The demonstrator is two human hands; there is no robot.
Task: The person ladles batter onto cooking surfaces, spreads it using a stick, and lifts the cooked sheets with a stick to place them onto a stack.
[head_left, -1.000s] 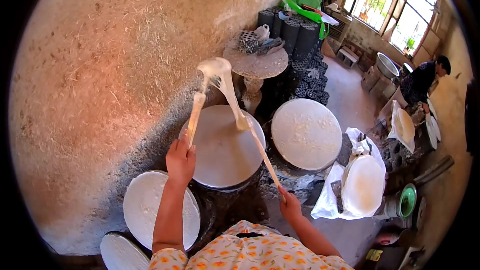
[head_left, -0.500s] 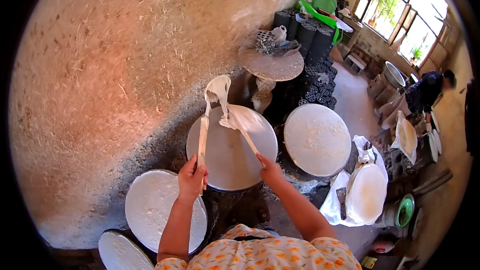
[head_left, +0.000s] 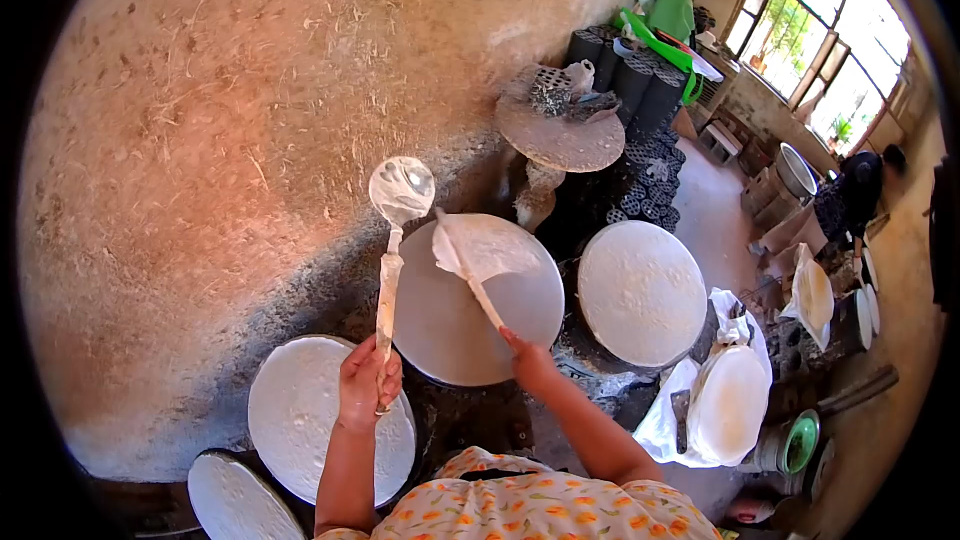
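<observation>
My left hand (head_left: 368,382) is closed around the wooden handle of a ladle (head_left: 388,290), whose batter-smeared metal bowl is raised near the wall. In my right hand (head_left: 532,362) is the thin wooden handle of a spreader (head_left: 485,302). The spreader's far end lies in a patch of pale batter (head_left: 502,250) on the upper part of a round griddle (head_left: 465,335). The lower part of that griddle shows bare grey. On its right stands a second griddle covered with a white batter layer (head_left: 642,292). Another white-coated griddle (head_left: 315,420) lies beneath my left forearm.
A further white round (head_left: 240,498) is at lower left. Finished-looking pale rounds (head_left: 732,405) lie on plastic at right. Behind the griddles are a round board (head_left: 560,140) and stacked coal briquettes (head_left: 645,90). A person (head_left: 860,185) bends at far right by a metal basin (head_left: 795,172).
The ladle has swung left, away from the spreader, and its bowl now faces me. The batter strand between the two tools is gone. The spreader's end has moved slightly left over the griddle.
</observation>
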